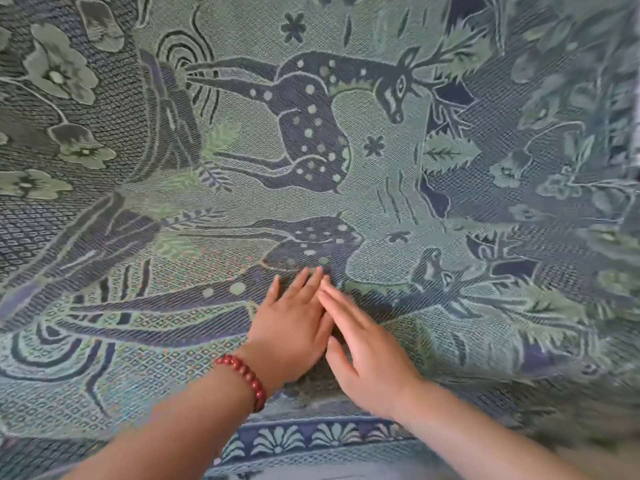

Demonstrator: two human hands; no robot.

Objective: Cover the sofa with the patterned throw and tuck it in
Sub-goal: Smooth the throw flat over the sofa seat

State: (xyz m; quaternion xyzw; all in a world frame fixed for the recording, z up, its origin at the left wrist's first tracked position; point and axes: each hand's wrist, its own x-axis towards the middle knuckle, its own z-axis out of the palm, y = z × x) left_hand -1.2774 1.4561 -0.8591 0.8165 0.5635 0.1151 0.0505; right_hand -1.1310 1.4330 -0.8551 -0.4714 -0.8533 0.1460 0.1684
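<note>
The patterned throw [346,161], green and dark blue with spotted deer, leaves and flowers, fills almost the whole view and hides the sofa beneath it. My left hand [294,327], with a red bead bracelet at the wrist, lies flat on the cloth with straight fingers. My right hand [363,348] lies flat beside it, fingers straight and angled up to the left, its fingertips touching the left hand's fingers. Both press on the throw at the lower middle, near a crease that runs across the cloth.
A border band [311,438] with fan shapes runs along the throw's near edge at the bottom. The right side of the view is blurred.
</note>
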